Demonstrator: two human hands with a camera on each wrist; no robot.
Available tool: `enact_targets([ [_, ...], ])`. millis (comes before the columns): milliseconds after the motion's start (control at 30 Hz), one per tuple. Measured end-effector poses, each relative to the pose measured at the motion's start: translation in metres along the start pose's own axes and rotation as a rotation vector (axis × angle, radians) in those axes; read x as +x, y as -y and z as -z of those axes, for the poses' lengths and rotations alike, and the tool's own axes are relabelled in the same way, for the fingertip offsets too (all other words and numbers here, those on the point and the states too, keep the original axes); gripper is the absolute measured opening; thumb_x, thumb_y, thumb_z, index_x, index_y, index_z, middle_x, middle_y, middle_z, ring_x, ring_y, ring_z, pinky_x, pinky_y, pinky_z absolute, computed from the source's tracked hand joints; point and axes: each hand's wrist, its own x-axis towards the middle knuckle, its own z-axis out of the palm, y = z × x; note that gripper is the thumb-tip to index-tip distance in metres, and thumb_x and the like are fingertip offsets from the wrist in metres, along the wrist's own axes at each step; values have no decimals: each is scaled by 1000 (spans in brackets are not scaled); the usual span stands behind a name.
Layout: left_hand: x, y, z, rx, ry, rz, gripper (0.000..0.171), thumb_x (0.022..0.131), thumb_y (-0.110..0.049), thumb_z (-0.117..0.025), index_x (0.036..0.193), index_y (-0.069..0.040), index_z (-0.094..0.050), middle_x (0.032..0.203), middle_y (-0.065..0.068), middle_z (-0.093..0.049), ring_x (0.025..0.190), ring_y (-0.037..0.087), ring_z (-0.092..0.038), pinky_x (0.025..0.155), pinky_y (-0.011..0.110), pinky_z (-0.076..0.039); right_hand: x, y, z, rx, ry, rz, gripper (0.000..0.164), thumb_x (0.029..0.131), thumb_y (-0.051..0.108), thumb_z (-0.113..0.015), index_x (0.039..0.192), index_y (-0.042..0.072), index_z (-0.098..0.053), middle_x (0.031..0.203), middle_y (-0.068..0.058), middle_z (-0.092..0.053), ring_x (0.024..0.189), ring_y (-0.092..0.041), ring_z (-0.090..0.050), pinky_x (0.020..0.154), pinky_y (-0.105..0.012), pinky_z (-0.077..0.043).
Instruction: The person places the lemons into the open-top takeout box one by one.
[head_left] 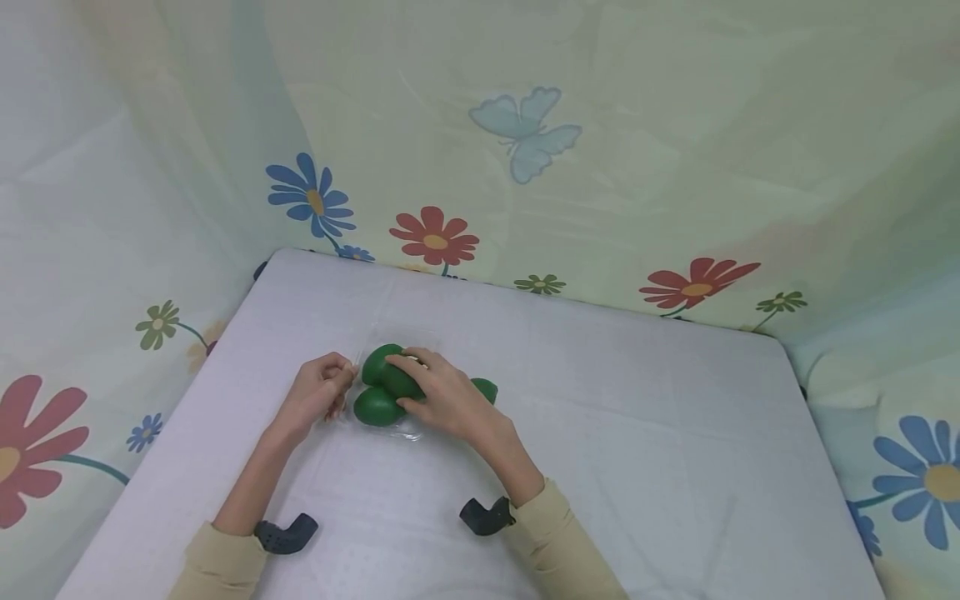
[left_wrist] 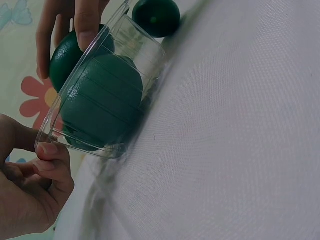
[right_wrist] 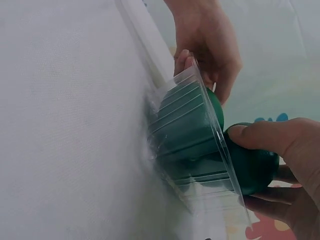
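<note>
A clear plastic container (head_left: 408, 435) with ribbed walls holds smooth, dark green oval fruits (head_left: 378, 407). My left hand (head_left: 322, 387) pinches the container's rim at its left side between thumb and fingers. Above the open top, my right hand (head_left: 450, 396) grips another green fruit (right_wrist: 255, 167), thumb on one side and fingers on the other. That held fruit sits right at the rim, against those inside. One more green fruit (head_left: 486, 389) lies on the table just right of the container, partly hidden behind my right hand in the head view.
The table (head_left: 637, 450) is covered with a white cloth. A curtain (head_left: 600, 208) printed with flowers and a butterfly hangs around its back and sides. Dark curved wrist pieces (head_left: 288, 533) stick out from both of my forearms.
</note>
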Motion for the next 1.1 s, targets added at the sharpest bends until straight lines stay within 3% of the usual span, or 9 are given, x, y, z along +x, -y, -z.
enact_targets([
  [300, 0, 0, 1, 10, -5, -1, 26, 105, -20, -59, 108, 6, -58, 64, 1, -52, 47, 11, -45, 42, 24, -38, -8, -1, 3, -17, -31, 27, 61, 91, 19, -81, 146, 13, -55, 142, -16, -57, 126, -29, -62, 96, -36, -58],
  [567, -1, 0, 1, 3, -2, -5, 27, 105, -20, -59, 110, 7, -57, 65, 2, -52, 46, 11, -45, 42, 24, -38, -18, 2, 11, -11, -35, -2, 63, 90, 17, -82, 146, 14, -54, 144, -15, -57, 129, -28, -60, 99, -36, -57],
  [933, -2, 0, 1, 17, 6, -6, 27, 105, -19, -59, 110, 8, -57, 65, 2, -52, 47, 12, -45, 42, 24, -38, -43, 9, 24, -36, -77, 3, 61, 90, 15, -81, 145, 15, -54, 145, -12, -55, 127, -26, -61, 97, -36, -58],
  [1100, -2, -1, 1, 19, 5, -16, 27, 105, -19, -59, 109, 7, -57, 65, 2, -52, 47, 12, -45, 42, 24, -38, -51, 8, 30, -43, -138, 30, 61, 88, 15, -83, 143, 13, -56, 143, -13, -57, 122, -25, -64, 94, -34, -59],
])
